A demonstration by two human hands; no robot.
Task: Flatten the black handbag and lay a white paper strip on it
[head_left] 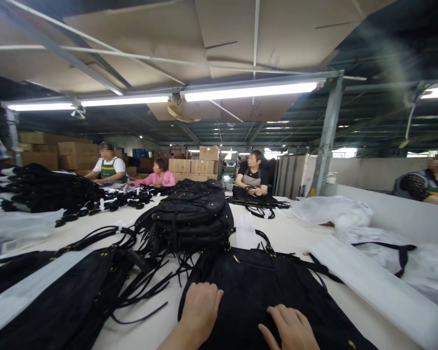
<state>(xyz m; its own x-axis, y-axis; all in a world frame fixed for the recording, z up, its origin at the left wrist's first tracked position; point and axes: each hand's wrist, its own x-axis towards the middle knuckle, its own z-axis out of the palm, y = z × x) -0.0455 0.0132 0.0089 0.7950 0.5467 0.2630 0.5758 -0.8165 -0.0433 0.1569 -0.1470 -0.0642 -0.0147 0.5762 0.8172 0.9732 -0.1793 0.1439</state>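
A large black bag [248, 277] with handles and thin straps lies flat on the white table [156, 311] in front of me. My left hand [202, 308] rests on the bag's left part, its fingers curled together against the black material; whether they grip any of it is hidden. To the right, my right hand [290, 328] touches the bag with its fingers apart and its thumb spread, holding nothing. Beyond the bag rises a stack of black bags [193, 214]. At the left lies another black bag [69, 296], with a white strip across it.
Clear plastic wrap [18, 228] lies at the left, near piled black bags [40, 189]. White foam sheet [383, 291] and more plastic [336, 211] are at the right. Several people work around the table; a metal post [326, 136] stands behind at the right.
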